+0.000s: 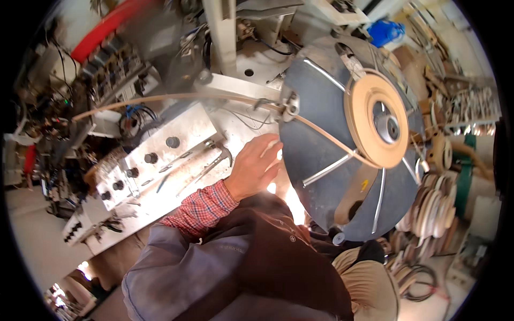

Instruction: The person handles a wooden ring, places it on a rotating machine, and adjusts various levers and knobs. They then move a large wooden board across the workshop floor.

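My left hand (254,170), in a red checked cuff, is at the left rim of a large grey round reel plate (324,166). Its fingers point toward the rim and look slightly apart, so it reads as open. The fingertips are partly lost against the rim; whether they touch it I cannot tell. On the plate sits a coil of tan banding strip (357,115) around a metal hub (386,127). From the coil the strip runs across the plate, through a metal guide (290,106), and off left to the machine. My right hand is not in view.
Below the strip, a white machine bed (184,134) with black knobs carries a hammer (217,160). Mechanisms and cables (134,120) crowd the left, beneath a red curved part (107,27). At right stand several strip rolls (431,208) and a dark cable coil (420,282).
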A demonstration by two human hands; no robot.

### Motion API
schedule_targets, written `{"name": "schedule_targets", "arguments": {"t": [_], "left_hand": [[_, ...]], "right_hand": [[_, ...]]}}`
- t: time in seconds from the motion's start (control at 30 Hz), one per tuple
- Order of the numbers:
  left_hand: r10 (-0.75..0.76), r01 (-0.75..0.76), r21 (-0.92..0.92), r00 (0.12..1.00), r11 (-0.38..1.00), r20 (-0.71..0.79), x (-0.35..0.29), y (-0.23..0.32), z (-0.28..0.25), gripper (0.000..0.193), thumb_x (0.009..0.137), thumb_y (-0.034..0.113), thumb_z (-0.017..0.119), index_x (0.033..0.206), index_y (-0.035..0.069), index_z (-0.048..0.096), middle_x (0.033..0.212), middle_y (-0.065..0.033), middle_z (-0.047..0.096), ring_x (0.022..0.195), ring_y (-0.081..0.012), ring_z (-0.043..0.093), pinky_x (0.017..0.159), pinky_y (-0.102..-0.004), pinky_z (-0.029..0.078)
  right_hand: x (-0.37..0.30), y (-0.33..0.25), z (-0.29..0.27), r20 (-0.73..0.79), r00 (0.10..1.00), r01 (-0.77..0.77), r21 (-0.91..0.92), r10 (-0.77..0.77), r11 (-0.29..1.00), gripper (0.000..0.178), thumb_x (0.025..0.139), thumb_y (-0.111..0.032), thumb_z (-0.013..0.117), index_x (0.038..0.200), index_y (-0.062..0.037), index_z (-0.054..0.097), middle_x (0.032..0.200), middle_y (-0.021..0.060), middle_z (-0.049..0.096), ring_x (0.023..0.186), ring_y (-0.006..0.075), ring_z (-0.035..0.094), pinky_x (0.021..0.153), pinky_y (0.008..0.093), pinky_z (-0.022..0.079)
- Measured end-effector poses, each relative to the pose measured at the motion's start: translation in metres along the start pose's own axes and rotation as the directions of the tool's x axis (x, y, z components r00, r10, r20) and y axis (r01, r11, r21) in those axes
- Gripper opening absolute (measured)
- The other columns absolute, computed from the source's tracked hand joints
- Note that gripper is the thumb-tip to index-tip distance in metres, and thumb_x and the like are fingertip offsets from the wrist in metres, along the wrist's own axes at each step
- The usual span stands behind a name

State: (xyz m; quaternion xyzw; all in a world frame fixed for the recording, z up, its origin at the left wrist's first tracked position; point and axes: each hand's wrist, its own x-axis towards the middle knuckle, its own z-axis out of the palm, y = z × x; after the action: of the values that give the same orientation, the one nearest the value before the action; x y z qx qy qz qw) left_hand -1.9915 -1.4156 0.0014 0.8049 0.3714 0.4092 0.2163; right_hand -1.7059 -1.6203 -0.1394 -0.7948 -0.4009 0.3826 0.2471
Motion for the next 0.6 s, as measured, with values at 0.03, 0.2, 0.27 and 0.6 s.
{"name": "schedule_targets", "arguments": {"t": [0.03, 0.2, 0.27, 0.6], "left_hand": [[-0.023, 0.023, -0.001, 0.998, 1.000, -0.053, 0.000, -0.007, 0.002, 0.045, 0.080, 0.011, 0.070, 0.122, -0.001, 0.059, 0.131, -0.0219, 0.056, 0.107, -0.0402, 0.062, 0.087, -0.0446, 0.054], [-0.132, 0.116, -0.089, 0.970, 0.989, -0.205, 0.011, -0.050, 0.012, 0.058, 0.079, 0.012, 0.071, 0.133, -0.001, 0.052, 0.139, -0.0193, 0.050, 0.096, -0.0330, 0.066, 0.076, -0.0377, 0.056], [-0.150, 0.132, -0.101, 0.969, 0.986, -0.198, 0.023, -0.067, 0.011, 0.058, 0.077, 0.011, 0.073, 0.131, 0.000, 0.053, 0.138, -0.0168, 0.050, 0.087, -0.0290, 0.067, 0.071, -0.0378, 0.057], [-0.084, 0.115, 0.164, 0.979, 0.980, -0.187, 0.028, -0.082, 0.011, 0.018, 0.079, 0.013, 0.065, 0.095, 0.007, 0.065, 0.098, -0.0037, 0.058, 0.063, -0.0147, 0.060, 0.061, -0.0287, 0.051]], "right_hand": [[0.001, 0.001, -0.005, 0.018, 1.000, -0.009, -0.037, 0.010, 0.999, 0.034, 0.090, -0.031, 0.060, 0.101, -0.0016, 0.073, 0.096, 0.0208, 0.073, 0.093, 0.0368, 0.070, 0.083, 0.0446, 0.055], [-0.010, -0.008, -0.022, 0.076, 0.991, -0.091, -0.188, 0.107, 0.978, 0.033, 0.091, -0.030, 0.060, 0.101, -0.0012, 0.072, 0.096, 0.0207, 0.073, 0.093, 0.0358, 0.070, 0.083, 0.0438, 0.055], [-0.018, -0.013, -0.026, 0.092, 0.983, -0.130, -0.240, 0.156, 0.962, 0.033, 0.091, -0.030, 0.060, 0.102, -0.0010, 0.072, 0.096, 0.0207, 0.073, 0.093, 0.0353, 0.070, 0.083, 0.0435, 0.055], [-0.060, -0.035, -0.037, 0.116, 0.923, -0.287, -0.428, 0.368, 0.857, 0.032, 0.092, -0.029, 0.061, 0.102, -0.0002, 0.071, 0.096, 0.0206, 0.073, 0.093, 0.0332, 0.070, 0.082, 0.0420, 0.054]]}}
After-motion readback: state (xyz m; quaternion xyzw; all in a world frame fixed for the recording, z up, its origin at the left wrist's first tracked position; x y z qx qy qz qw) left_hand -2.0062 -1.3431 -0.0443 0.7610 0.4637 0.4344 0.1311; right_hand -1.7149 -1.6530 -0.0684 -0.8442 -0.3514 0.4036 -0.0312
